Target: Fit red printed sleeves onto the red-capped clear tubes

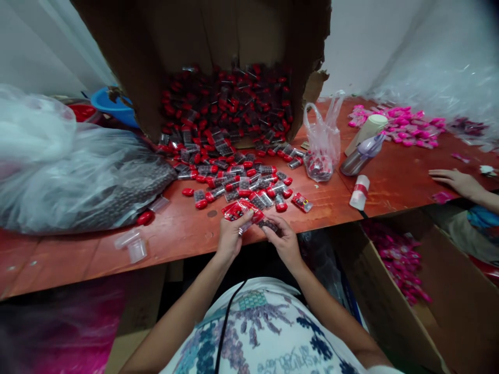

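Note:
My left hand (231, 234) is closed on a small bunch of red printed packets (238, 209), held just over the table's front edge. Close beside it, my right hand (286, 239) pinches a small clear case with dark contents (270, 224), which meets the packets' right end. Past my hands, a heap of small clear cases with red caps (234, 176) spreads over the table. One more red printed packet (301, 202) lies to the right of the heap. Two clear plastic pieces (134, 245) lie at the left of the table.
A torn cardboard box (128, 62) on its side spills the red-capped cases. Left stands a large plastic bag of dark beads (113, 182). Right are a plastic carrier bag (322, 140), bottle (360, 156), white roll (359, 192), pink pieces (417, 127) and another person's hand (456, 182).

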A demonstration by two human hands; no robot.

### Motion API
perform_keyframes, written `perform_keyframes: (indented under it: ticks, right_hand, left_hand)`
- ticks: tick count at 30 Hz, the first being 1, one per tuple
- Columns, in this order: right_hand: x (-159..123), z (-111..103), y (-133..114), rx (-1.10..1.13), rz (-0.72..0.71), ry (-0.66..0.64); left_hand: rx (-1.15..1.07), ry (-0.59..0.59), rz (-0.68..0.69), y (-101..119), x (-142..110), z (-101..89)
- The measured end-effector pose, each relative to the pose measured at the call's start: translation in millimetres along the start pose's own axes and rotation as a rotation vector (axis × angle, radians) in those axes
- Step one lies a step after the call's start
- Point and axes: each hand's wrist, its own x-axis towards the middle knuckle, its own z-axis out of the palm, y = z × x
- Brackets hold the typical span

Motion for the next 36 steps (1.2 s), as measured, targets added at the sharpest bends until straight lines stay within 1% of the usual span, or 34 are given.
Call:
perform_keyframes:
  ticks: [5, 8, 11, 14, 16, 20, 22, 25, 28, 30, 33, 34, 36]
  right_hand:
    - [1.1, -6.8, -2.8, -0.003, -0.023, -0.021]
    - [2.9, -9.8, -6.2, -0.032, -0.013, -0.012]
    - [3.0, -8.9, -11.8, -0.003, 0.021, -0.012]
    - [3.4, -5.9, -15.7, 0.075, 0.119, -0.048]
    - [4.3, -4.9, -16.2, 0.098, 0.132, -0.059]
    - [4.3, -5.5, -14.3, 0.025, -0.028, -0.015]
    - [3.3, -5.2, -12.8, 0.000, -0.060, -0.003]
    - [1.0, -3.4, -10.6, 0.031, -0.008, -0.006]
    - [-0.6, -2.4, -9.0, 0.050, 0.081, -0.032]
    - [-0.9, -2.7, -8.4, 0.031, 0.068, -0.033]
    - [-0.7, -2.9, -8.4, -0.035, -0.034, -0.003]
    - [-0.6, -2.6, -8.6, -0.044, -0.044, 0.012]
    - [0.1, -1.6, -9.0, 0.011, 0.018, 0.021]
  left_hand:
    - [0.084, -0.078, 0.045, 3.0, -6.9, 4.3]
    - [0.122, -0.112, 0.111, 6.0, -9.5, 7.1]
    - [0.166, -0.078, 0.167, 6.5, -11.8, 7.5]
    - [0.191, -0.044, 0.174, 4.6, -10.7, 6.0]
    - [0.180, -0.041, 0.164, 3.0, -8.6, 5.2]
    - [0.151, -0.065, 0.097, 1.4, -7.0, 4.6]
    - [0.152, -0.064, 0.087, 1.6, -6.9, 3.8]
    - [0.167, -0.063, 0.097, 3.5, -5.9, 1.9]
    - [0.204, -0.130, 0.075, 6.8, -4.6, 1.0]
    - [0.228, -0.162, 0.059, 8.6, -4.5, 1.6]
    - [0.261, -0.158, 0.055, 9.4, -5.3, 3.4]
    - [0.269, -0.154, 0.044, 9.3, -5.5, 3.6]
    - [0.284, -0.157, -0.013, 8.5, -5.7, 2.9]
